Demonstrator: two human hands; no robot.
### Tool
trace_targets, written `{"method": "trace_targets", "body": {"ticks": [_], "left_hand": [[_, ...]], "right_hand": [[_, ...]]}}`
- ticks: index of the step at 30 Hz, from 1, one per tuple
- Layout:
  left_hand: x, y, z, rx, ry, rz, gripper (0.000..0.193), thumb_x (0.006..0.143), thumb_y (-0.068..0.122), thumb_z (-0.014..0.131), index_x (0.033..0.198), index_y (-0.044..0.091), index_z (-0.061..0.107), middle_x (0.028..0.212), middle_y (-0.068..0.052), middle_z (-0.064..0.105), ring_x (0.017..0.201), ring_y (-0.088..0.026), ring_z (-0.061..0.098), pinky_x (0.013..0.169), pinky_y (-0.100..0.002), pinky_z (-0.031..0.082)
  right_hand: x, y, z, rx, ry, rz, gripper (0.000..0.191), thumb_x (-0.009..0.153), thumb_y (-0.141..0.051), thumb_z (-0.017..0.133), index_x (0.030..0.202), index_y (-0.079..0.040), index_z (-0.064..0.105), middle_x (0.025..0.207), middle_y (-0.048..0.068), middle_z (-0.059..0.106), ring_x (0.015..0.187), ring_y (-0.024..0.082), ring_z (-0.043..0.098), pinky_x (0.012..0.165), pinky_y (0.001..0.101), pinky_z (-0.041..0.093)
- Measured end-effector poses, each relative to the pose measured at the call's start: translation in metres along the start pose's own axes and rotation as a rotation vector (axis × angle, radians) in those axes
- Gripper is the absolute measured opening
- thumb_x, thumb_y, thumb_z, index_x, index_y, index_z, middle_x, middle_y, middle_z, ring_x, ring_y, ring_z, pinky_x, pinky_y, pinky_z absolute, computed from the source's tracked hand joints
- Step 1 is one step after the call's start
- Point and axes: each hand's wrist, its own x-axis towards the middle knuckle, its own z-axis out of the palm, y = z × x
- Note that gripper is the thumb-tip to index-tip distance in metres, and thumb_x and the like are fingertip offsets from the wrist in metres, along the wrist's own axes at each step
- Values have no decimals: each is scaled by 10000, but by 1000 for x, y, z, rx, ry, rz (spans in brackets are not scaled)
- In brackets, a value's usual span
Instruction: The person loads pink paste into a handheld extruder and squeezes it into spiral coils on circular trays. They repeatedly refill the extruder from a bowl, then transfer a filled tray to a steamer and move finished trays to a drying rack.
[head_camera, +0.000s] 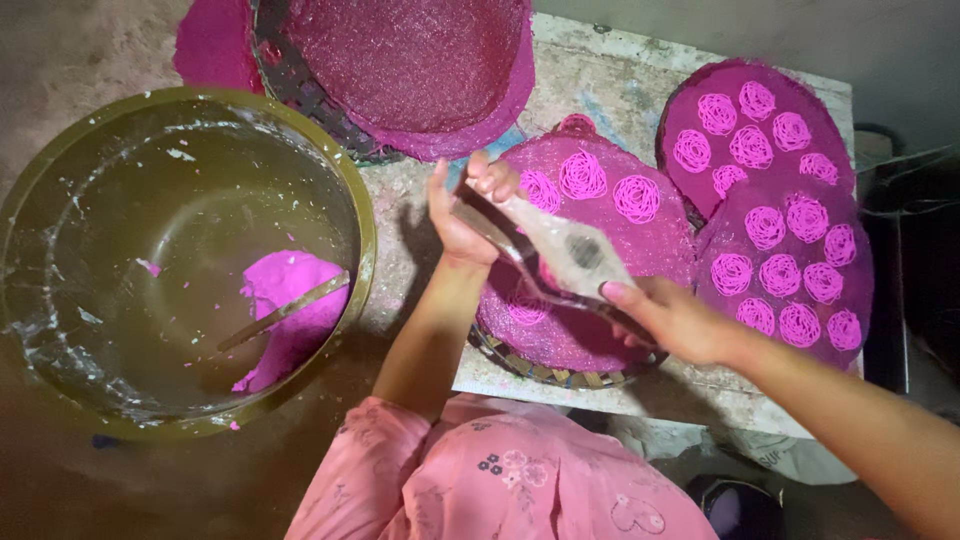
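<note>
both hands are on a long metal hand press (570, 255), a dull silvery tool smeared with dough, with a wider perforated-looking middle and two lever handles. it hangs over the near round woven tray covered in a magenta cloth (600, 330), which sits at the front edge of the pale stained tabletop (600, 80). the left hand (465, 205) is clamped round the far end, fingers curled over the top, thumb underneath. the right hand (675, 320) is closed round the near handles, squeezing them together by the look of it.

handling-wise, i'd say the press is stiff and fairly heavy for its size, and that dough film probably makes it slippery, so gripping it at both ends like this seems the sane way. the middle is where the dough comes out, so keep fingers off that.

the pink coiled dough spirals (610, 190) on the cloth look soft and fragile, the sort of thing that smears if you bump it. more of them fill the two cloth-covered trays toward the right edge (780, 200).

off the table's left side sits a big olive-green basin (350, 180) with a lump of bright pink dough (285, 300) and a flat stick (285, 310) lying in it. another cloth-draped woven tray (410, 70) with no spirals sits at the back left corner.
</note>
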Motion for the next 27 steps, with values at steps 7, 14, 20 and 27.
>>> {"method": "trace_targets", "body": {"ticks": [7, 14, 20, 27], "left_hand": [[-9, -18, 11, 32, 116, 44, 346, 1023, 495, 509, 949, 159, 547, 859, 23, 538, 879, -158, 513, 913, -395, 462], [8, -7, 23, 119, 349, -125, 414, 919, 507, 455, 981, 112, 561, 929, -67, 617, 927, -237, 607, 904, -401, 494], [-44, -7, -35, 945, 417, -736, 694, 1125, 612, 177, 1455, 117, 533, 995, -21, 689, 699, -87, 512, 523, -263, 375], [-83, 3, -10, 1972, -472, 173, 649, 1209, 450, 191, 1740, 90, 92, 1253, 14, 662, 1031, -326, 691, 924, -469, 520]], "right_hand": [[-8, 4, -11, -51, -57, 46, 763, 924, -651, 368, 790, 10, 724, 656, 92, 709, 598, 203, 677, 583, 348, 546], [4, 12, -18, 22, 25, -55, 657, 964, -596, 438, 924, 10, 687, 746, 82, 708, 671, 172, 692, 602, 337, 552], [5, 28, -20, 12, 32, -132, 599, 964, -574, 443, 964, -31, 695, 745, 61, 716, 671, 153, 698, 598, 324, 550], [27, 59, -25, -47, 193, -184, 647, 1018, -583, 409, 917, -21, 715, 724, 80, 689, 644, 186, 641, 581, 347, 494]]}}
